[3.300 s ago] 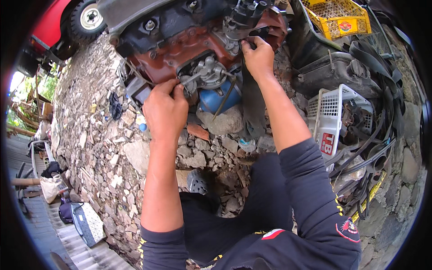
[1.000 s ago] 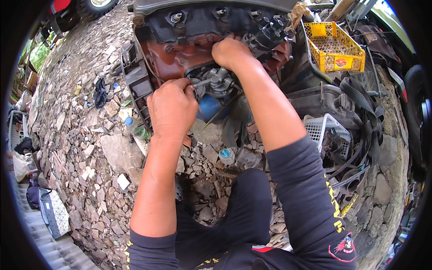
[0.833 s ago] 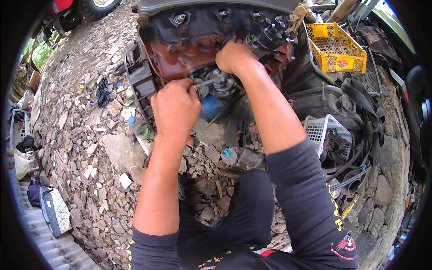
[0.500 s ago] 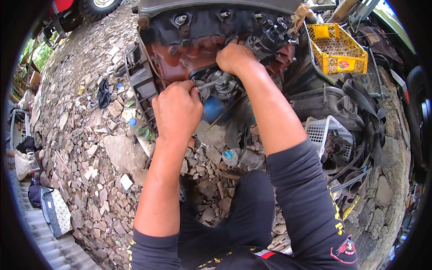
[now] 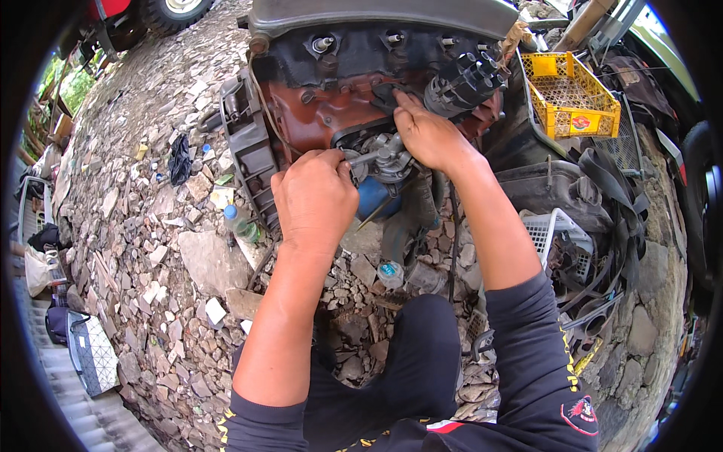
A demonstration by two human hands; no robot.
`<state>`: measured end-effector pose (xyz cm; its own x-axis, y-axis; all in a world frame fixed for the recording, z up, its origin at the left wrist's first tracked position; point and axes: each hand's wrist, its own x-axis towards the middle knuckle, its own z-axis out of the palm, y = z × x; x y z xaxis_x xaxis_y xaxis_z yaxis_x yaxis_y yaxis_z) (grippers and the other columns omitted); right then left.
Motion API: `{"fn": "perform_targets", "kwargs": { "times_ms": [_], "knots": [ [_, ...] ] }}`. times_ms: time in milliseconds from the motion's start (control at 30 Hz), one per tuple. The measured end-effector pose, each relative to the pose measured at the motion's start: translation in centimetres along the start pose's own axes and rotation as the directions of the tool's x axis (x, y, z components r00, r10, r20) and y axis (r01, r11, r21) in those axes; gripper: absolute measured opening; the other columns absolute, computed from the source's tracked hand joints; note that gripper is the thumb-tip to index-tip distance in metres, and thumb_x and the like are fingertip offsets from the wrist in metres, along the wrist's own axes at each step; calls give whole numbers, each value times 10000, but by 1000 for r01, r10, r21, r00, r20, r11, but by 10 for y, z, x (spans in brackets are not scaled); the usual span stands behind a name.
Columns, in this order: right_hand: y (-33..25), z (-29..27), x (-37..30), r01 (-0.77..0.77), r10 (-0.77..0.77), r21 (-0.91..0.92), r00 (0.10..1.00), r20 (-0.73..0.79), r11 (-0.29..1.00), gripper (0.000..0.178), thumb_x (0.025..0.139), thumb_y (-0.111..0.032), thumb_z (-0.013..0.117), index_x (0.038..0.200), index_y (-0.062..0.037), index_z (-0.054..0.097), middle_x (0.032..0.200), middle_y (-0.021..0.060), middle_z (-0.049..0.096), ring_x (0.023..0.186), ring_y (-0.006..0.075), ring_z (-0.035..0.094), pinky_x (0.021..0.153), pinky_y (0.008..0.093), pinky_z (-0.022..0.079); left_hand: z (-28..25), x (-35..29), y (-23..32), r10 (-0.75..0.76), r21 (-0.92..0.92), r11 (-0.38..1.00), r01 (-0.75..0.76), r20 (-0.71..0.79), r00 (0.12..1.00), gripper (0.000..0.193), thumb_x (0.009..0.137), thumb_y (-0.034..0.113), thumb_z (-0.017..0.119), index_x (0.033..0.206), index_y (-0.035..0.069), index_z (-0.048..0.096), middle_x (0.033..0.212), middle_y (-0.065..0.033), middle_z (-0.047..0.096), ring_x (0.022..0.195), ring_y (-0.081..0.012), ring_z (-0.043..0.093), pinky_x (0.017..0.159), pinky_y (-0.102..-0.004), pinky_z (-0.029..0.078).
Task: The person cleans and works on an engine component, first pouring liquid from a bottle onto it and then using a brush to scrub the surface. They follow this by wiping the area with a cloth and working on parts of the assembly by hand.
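An engine block (image 5: 294,120), rust-red below and black above, stands in front of me. A grey metal pump-like part (image 5: 390,160) sticks out of its side above a blue canister-shaped filter (image 5: 376,197). My left hand (image 5: 316,197) is closed at the left end of that part, its fingers curled; what they grip is hidden. My right hand (image 5: 429,134) reaches to the block just above the part. Its fingertips pinch a dark, cloth-like piece (image 5: 385,96) against the red surface. Right of that hand rises a black distributor cap (image 5: 459,87) with several towers.
Loose stones cover the ground (image 5: 151,264). A plastic bottle (image 5: 239,223) and a clear jar (image 5: 390,274) lie near the engine. On the right are a yellow crate (image 5: 576,124), a black tank (image 5: 553,184), a white basket (image 5: 557,226) and dark straps (image 5: 625,218).
The engine sits slightly lower and further right in view. My right hand has shifted down and right, and the dark piece now shows at its fingertips. My left hand stays beside the pump-like part.
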<state>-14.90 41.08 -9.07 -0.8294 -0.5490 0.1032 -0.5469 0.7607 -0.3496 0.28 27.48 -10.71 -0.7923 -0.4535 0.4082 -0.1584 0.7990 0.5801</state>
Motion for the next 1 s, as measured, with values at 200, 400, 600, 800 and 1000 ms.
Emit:
{"fn": "perform_targets", "kwargs": {
  "times_ms": [200,400,600,800,1000],
  "knots": [
    [-5,-23,1,-48,84,-212,983,163,976,586,990,-422,261,1470,-116,401,1303,222,581,1205,407,542,1043,460,417,-4,0,-5,-38,21,999,38,19,999,208,857,186,646,979,44,739,942,-186,705,871,-383,670,821,-435,512],
    [22,-13,5,125,-118,-126,991,63,984,524,1004,-390,319,1447,-138,443,1270,218,595,1143,414,568,989,464,441,-2,1,3,-32,14,999,32,28,999,209,854,189,647,978,49,739,932,-187,705,868,-386,669,820,-439,512],
    [31,-23,-12,162,-148,-101,979,138,982,475,989,-305,415,1450,-193,439,1191,213,638,1099,404,598,921,463,478,-3,0,-2,-33,19,999,33,15,999,206,849,188,649,969,46,738,928,-186,704,866,-384,669,821,-439,512],
    [45,-3,-3,274,-276,-209,961,21,939,485,922,-258,468,1399,-179,499,1449,102,487,1207,324,559,979,439,479,-1,2,-3,-27,-24,999,28,31,999,205,849,183,650,970,45,740,917,-191,703,866,-386,669,819,-435,514],
    [43,-4,-17,279,-289,-172,957,-36,945,337,911,-153,554,1242,-130,613,1331,124,586,1157,339,588,963,421,488,-5,2,-2,-55,-39,998,57,45,997,211,849,178,653,984,41,738,903,-206,698,846,-393,671,808,-436,518]
  ]
}}
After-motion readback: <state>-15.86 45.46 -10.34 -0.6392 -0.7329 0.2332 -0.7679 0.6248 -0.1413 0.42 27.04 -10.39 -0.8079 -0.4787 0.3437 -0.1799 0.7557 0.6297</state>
